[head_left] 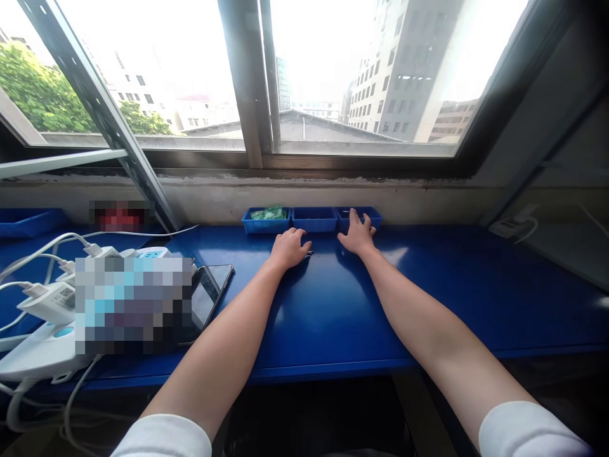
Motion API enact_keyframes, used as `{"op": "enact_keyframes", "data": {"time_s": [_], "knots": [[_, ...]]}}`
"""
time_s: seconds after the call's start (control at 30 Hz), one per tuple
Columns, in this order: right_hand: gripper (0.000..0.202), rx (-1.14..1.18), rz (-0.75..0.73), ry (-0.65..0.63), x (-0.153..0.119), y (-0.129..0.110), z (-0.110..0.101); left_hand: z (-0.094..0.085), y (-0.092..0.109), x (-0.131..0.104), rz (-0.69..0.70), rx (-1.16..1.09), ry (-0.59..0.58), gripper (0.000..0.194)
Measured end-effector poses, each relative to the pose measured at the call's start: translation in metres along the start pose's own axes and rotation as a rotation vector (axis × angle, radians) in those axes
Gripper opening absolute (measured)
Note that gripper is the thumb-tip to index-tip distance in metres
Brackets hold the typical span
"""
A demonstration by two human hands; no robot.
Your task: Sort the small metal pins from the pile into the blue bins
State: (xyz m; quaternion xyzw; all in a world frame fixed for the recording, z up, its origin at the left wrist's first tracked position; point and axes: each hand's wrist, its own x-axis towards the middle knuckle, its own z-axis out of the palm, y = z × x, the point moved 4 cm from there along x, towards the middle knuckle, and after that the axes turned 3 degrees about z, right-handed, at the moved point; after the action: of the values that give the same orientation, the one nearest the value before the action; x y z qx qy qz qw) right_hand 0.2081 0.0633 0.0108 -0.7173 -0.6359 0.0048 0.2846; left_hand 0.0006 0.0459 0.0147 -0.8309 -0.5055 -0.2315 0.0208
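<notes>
Three small blue bins stand in a row at the back of the blue table. My left hand (289, 248) is just in front of the left and middle bins, its fingers curled. A tiny dark piece (310, 253) shows at its fingertips, too small to name. Over the right bin (377, 220) reaches my right hand (358, 236), fingers spread, with fingertips at or inside the bin; a small thin item lies near them. Green plastic packets (269, 213) fill the left bin (267, 225). In the middle bin (314, 225) I cannot make out the contents.
A white power strip (42, 349) with several plugged-in chargers and cables lies at the left. Beside it a dark phone (214, 289) rests on the table (333, 317). A metal shelf post (143, 171) rises at the left. Windows stand behind. Two patches are pixelated.
</notes>
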Motion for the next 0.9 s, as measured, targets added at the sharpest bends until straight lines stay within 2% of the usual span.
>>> {"op": "enact_keyframes", "data": {"time_s": [0.07, 0.13, 0.33, 0.5, 0.67, 0.8, 0.9], "knots": [[0.09, -0.083, 0.087, -0.054, 0.004, 0.013, 0.005, 0.001, 0.0, 0.0, 0.009, -0.005, -0.018, 0.038], [0.088, -0.138, 0.113, -0.079, 0.007, 0.018, 0.008, 0.001, 0.001, 0.0, 0.019, -0.004, -0.031, 0.036], [0.082, -0.165, 0.14, -0.088, 0.009, 0.017, 0.01, 0.001, 0.002, -0.001, 0.039, -0.029, -0.032, 0.034], [0.083, -0.12, 0.195, -0.033, 0.008, 0.023, 0.007, -0.002, 0.002, -0.001, 0.059, -0.099, 0.021, 0.035], [0.082, -0.094, 0.285, 0.025, 0.008, 0.031, 0.006, -0.009, 0.003, -0.005, 0.141, -0.202, -0.032, 0.039], [0.078, -0.019, 0.348, 0.076, 0.009, 0.035, 0.005, -0.01, -0.006, -0.005, 0.09, -0.214, -0.038, 0.036], [0.079, 0.049, 0.395, 0.091, 0.01, 0.038, 0.004, -0.006, -0.011, -0.005, 0.068, -0.196, -0.102, 0.037]]}}
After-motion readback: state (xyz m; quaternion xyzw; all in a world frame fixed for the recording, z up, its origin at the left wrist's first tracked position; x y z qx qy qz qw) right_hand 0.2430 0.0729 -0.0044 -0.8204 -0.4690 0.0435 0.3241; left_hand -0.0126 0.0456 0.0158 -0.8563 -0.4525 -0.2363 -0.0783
